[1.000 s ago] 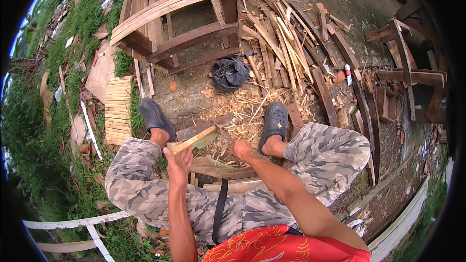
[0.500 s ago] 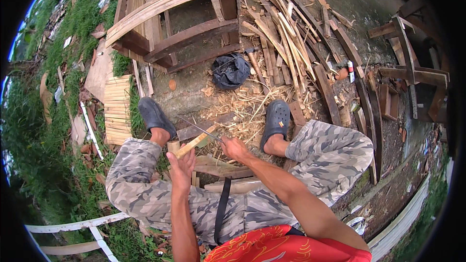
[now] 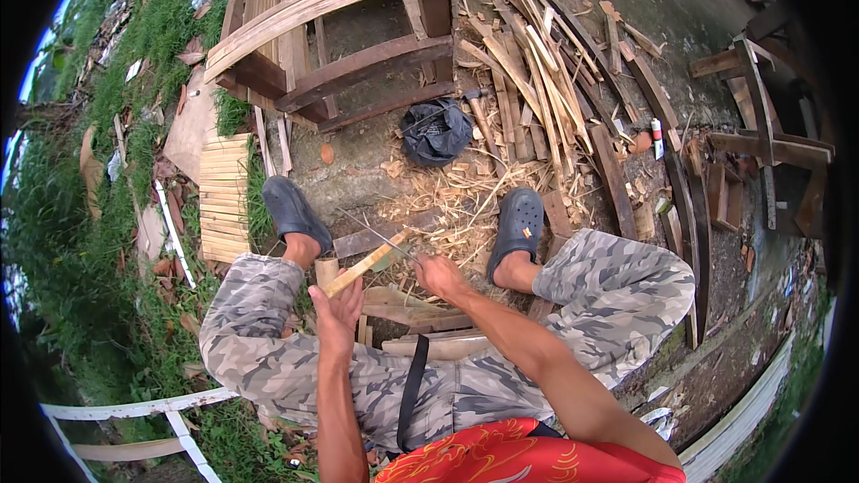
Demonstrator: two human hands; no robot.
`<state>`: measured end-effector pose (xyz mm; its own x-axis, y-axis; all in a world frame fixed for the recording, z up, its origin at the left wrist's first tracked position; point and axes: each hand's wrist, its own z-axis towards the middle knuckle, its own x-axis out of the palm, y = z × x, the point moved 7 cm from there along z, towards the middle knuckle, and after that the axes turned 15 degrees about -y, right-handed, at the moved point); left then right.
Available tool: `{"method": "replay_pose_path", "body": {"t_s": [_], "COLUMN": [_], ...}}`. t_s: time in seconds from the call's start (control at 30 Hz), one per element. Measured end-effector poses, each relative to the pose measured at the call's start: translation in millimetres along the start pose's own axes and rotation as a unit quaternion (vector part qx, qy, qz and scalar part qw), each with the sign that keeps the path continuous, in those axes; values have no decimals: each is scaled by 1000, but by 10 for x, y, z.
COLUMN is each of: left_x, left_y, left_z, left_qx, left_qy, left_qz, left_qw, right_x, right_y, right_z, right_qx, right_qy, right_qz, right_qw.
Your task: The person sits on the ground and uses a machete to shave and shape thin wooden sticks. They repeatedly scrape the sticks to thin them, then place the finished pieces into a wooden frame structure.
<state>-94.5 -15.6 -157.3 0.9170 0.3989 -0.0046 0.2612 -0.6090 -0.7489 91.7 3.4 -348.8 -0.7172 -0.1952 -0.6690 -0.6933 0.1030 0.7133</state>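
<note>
My left hand grips the lower end of a short, pale wooden strip, which slants up and away to the right. My right hand is closed round the handle of a knife. Its long, thin blade points up and to the left, lying across the strip near its far end; whether the edge touches cannot be told. Just beyond my left fingers stands a short round wooden post. Between my legs lie several wood pieces.
Shavings cover the ground between my shoes. A dark bag and a hammer lie ahead, before a wooden frame. Split sticks are heaped right of it. Pale slats lie left; a white tube lies right.
The scene has shifted slightly rightward in the picture. Both hands keep their hold on the strip and the knife, with little visible movement between them.
</note>
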Motion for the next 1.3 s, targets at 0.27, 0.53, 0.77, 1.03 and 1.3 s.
{"method": "replay_pose_path", "body": {"t_s": [0.27,0.53,0.77,1.03,1.3], "left_x": [-32,-45,-47,28,54], "left_y": [38,63,104,70,61], "left_z": [-1,-15,-14,16,-34], "left_qx": [1,1,-18,2,-7], "left_qy": [-10,1,1,10,-14], "left_qz": [-16,2,21,11,11], "left_qw": [1000,1000,1000,1000,1000], "right_x": [-52,6,-16,28,130], "right_y": [123,5,-67,-119,-141], "right_z": [-7,12,0,-114,-140], "right_qx": [5,25,39,-48,-77], "right_qy": [-9,26,33,-15,-17], "right_qz": [3,-43,-91,-8,49], "right_qw": [1000,998,995,999,996]}}
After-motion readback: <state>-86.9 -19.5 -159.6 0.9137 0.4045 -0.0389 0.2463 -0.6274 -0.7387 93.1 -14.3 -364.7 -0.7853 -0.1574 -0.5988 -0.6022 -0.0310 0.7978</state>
